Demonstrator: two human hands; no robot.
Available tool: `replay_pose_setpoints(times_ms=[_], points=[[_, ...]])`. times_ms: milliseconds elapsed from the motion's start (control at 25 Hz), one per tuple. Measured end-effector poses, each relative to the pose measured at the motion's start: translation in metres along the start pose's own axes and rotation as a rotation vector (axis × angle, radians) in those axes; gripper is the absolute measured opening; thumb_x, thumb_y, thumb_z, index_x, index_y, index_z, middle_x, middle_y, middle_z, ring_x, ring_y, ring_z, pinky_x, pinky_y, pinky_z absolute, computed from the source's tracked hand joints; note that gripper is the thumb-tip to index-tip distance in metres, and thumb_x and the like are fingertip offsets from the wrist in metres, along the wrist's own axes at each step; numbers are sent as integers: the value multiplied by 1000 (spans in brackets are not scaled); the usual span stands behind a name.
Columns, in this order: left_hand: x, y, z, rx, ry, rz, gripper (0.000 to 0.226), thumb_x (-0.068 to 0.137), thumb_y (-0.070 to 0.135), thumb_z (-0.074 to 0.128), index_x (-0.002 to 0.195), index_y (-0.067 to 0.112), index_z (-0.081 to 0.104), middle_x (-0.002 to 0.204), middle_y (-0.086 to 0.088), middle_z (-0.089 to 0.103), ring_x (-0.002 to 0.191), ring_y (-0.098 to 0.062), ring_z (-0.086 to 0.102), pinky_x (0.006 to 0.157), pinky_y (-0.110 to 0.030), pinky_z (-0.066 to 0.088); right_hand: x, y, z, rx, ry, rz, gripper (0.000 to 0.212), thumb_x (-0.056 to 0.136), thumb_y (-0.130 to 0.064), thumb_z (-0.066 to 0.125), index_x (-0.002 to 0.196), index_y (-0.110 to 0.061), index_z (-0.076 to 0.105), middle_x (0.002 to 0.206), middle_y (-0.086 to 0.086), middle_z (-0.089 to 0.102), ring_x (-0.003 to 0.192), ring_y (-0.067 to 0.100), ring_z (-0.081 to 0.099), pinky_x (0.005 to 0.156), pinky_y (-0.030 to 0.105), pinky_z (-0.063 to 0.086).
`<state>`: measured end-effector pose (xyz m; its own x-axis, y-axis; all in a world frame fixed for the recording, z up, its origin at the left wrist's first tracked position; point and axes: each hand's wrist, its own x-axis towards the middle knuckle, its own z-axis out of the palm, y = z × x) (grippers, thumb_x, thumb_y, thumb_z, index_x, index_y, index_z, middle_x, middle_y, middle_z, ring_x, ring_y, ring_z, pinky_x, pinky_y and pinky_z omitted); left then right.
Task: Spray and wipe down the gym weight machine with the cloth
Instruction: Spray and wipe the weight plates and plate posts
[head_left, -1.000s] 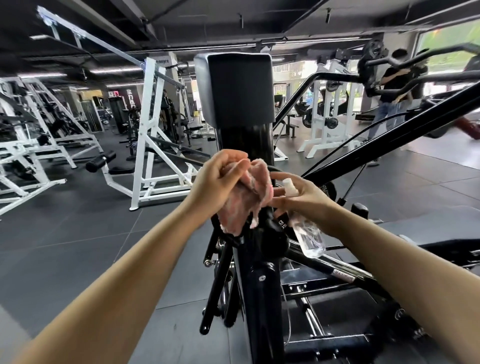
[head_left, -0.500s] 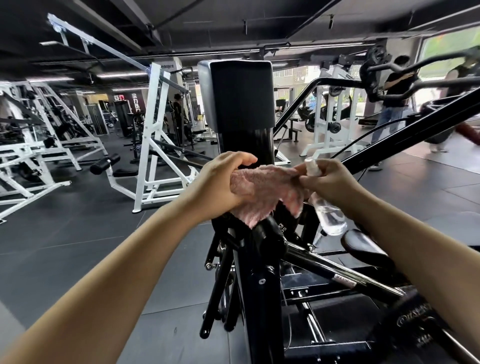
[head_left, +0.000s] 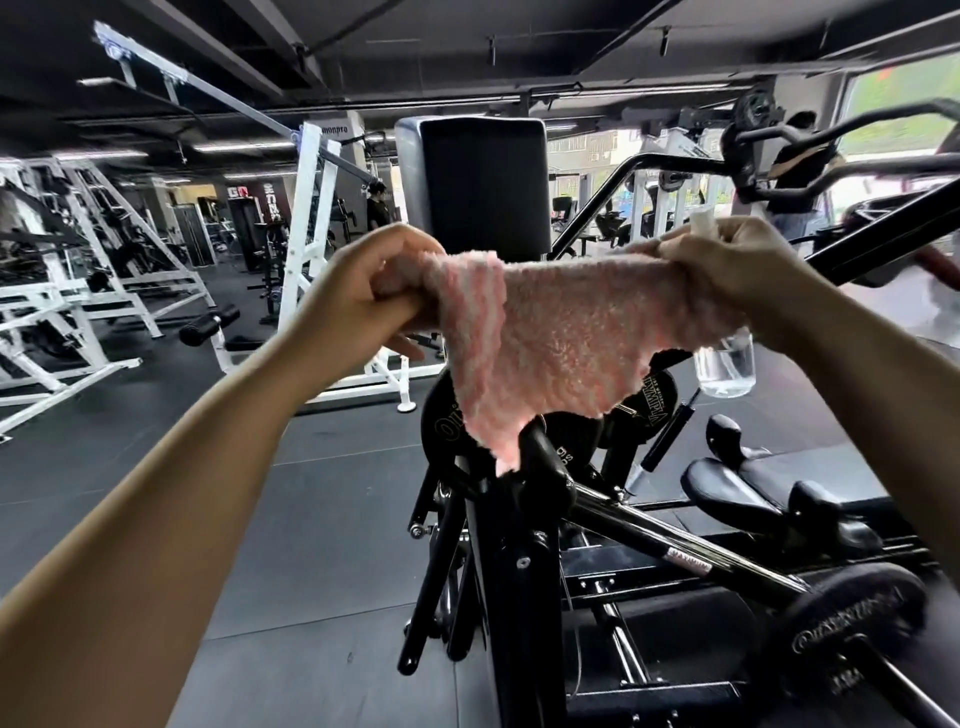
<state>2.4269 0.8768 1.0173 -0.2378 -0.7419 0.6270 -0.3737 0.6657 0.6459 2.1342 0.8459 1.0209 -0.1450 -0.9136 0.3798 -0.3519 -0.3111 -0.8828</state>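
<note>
You held the pink cloth stretched open above the black weight machine.
Your left hand gripped one edge; your right hand pinched the other while also holding the clear spray bottle. White racks stood behind.

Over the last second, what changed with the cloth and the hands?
The hands drew apart and rose, spreading the bunched pink cloth wide between them. The left hand and right hand kept their hold on it; the right hand also kept the spray bottle.
</note>
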Motion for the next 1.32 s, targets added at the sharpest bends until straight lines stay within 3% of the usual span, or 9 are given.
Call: replay_pose_setpoints(times_ms=[240, 360, 560, 680, 800, 960, 1080, 1200, 1320], points=[[15, -13, -5, -331, 139, -206, 59, 83, -21, 39, 66, 27, 69, 92, 11, 68, 68, -8, 65, 50, -22, 54, 9, -6, 4, -64, 60, -8, 20, 90, -22, 61, 73, -11, 59, 54, -3, 50, 37, 1, 44, 35, 11, 37], [0, -48, 11, -297, 70, -322, 72, 77, -29, 30, 49, 25, 68, 109, 3, 64, 83, -16, 63, 61, -28, 59, 3, 14, 12, -132, -41, 75, 23, 91, -21, 60, 90, 2, 63, 66, 3, 50, 49, 6, 49, 35, 11, 40], [-23, -90, 24, 404, 2, 90, 42, 71, -19, 47, 74, 12, 75, 96, 4, 58, 94, -11, 57, 89, -17, 46, -5, 57, 20, -248, -116, -19, 9, 86, 0, 61, 84, -4, 68, 76, 6, 59, 65, 11, 51, 55, 18, 46], [-45, -84, 26, 503, -139, 314, 38, 70, 4, 36, 65, 7, 74, 97, 3, 61, 94, -8, 58, 86, -7, 41, -12, 86, 15, -496, -344, -5, 26, 82, 6, 57, 71, -16, 66, 68, 4, 65, 62, 14, 55, 60, 25, 48], [-68, -92, 31, 591, -165, 348, 39, 58, -9, 35, 54, 14, 67, 99, 1, 67, 101, -13, 57, 86, -18, 43, -22, 113, 20, -851, -605, 108, 30, 80, 1, 58, 90, -24, 72, 81, -7, 74, 65, 6, 63, 62, 18, 50], [-67, -103, 47, 270, 200, -76, 40, 76, -14, 40, 72, 20, 61, 89, 9, 61, 88, -9, 58, 77, -27, 51, -25, 91, 36, -276, -365, 51, 22, 86, 2, 59, 103, -8, 70, 94, 5, 72, 69, 13, 67, 57, 13, 49], [-67, -92, 64, 126, -66, -473, 7, 91, 31, 56, 89, 25, 56, 87, 7, 61, 85, -15, 58, 75, -30, 50, -29, 62, 60, -154, -446, -40, 19, 86, -11, 66, 105, -14, 68, 89, -6, 70, 59, 4, 64, 54, 10, 45], [-80, -86, 74, 221, -245, -686, 30, 83, 50, 59, 94, 24, 51, 89, 11, 59, 83, -10, 56, 70, -23, 43, -29, 52, 80, -304, -605, -49, 30, 81, -16, 73, 110, -15, 66, 98, -8, 67, 75, 9, 64, 70, 18, 53], [-95, -89, 87, -425, -345, -1169, 51, 88, 54, 45, 113, 10, 54, 109, -11, 64, 92, -22, 63, 76, -33, 53, -27, 55, 85, -339, -534, -32, 12, 79, -8, 73, 90, -13, 71, 80, -1, 67, 73, 11, 60, 72, 23, 52]])
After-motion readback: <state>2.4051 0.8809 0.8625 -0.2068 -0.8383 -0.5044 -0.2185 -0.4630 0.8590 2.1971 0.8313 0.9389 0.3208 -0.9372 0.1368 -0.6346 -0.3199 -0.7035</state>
